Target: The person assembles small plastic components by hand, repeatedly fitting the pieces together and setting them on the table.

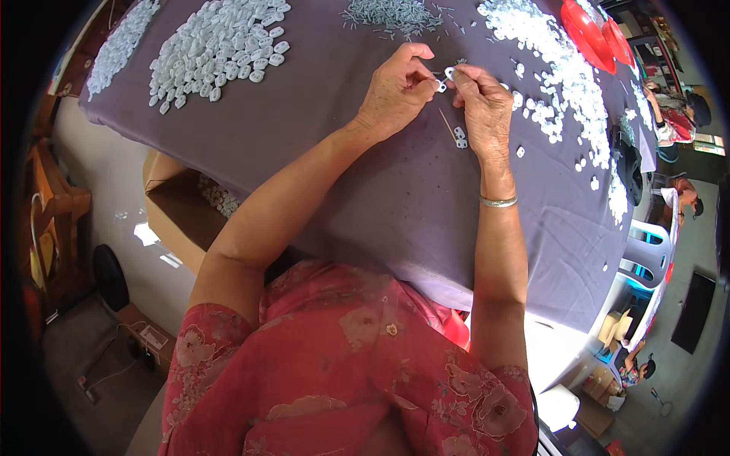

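Note:
Close together over the purple cloth, my two hands each pinch a small white plastic piece. My left hand (397, 90) has its thumb and fingertips closed on one white piece with a hole (440, 87). Between the thumb and forefinger of my right hand (484, 106) is another white holed piece (449, 74). Whether a pin joins the two pieces is too small to tell. Just below the hands, a thin wooden stick (447, 125) lies beside a couple of white pieces (460, 137) on the cloth. A silver bangle (498, 202) circles my right wrist.
A heap of white pieces (220, 49) lies at the far left, grey metal pins (391, 17) at the back, and scattered white pieces (563, 83) at the right near a red bowl (587, 36). A cardboard box (173, 201) stands below the table's left edge. People (673, 121) sit far right.

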`<state>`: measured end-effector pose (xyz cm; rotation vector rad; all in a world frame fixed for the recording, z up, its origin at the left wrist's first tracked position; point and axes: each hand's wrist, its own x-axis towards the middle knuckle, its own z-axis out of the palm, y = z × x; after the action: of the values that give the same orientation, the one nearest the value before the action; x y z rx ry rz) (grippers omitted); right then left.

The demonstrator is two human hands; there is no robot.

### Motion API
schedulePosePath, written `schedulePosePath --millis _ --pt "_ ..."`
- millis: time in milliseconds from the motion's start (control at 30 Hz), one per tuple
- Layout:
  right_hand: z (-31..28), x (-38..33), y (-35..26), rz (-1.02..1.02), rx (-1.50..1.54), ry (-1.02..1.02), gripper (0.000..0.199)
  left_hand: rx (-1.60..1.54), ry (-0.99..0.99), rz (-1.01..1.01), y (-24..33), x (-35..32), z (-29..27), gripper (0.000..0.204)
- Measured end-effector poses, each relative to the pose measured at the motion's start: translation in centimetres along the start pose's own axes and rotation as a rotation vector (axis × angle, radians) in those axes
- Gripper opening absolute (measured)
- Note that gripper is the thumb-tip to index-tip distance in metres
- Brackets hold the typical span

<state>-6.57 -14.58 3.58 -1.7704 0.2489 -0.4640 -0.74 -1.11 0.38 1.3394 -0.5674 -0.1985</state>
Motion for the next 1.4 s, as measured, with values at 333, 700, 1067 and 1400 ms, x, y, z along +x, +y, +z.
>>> schedulePosePath --millis 333,700,1067,1400 --pt "0.0 0.1 0.0 -0.058 -0.057 0.018 0.014 0.042 0.013 0.012 -0.1 0.0 0.0 0.033" --pt "0.0 0.0 0.0 -0.061 -0.065 0.019 0.014 0.047 0.016 0.023 0.3 0.0 0.1 0.033" --pt "-0.1 0.2 0.7 -0.111 -0.094 0.021 0.014 0.027 0.009 0.037 -0.1 0.0 0.1 0.033" --pt "0.0 0.2 1.1 -0.172 -0.087 0.028 0.013 0.070 -0.042 0.003 0.3 0.0 -0.2 0.035"
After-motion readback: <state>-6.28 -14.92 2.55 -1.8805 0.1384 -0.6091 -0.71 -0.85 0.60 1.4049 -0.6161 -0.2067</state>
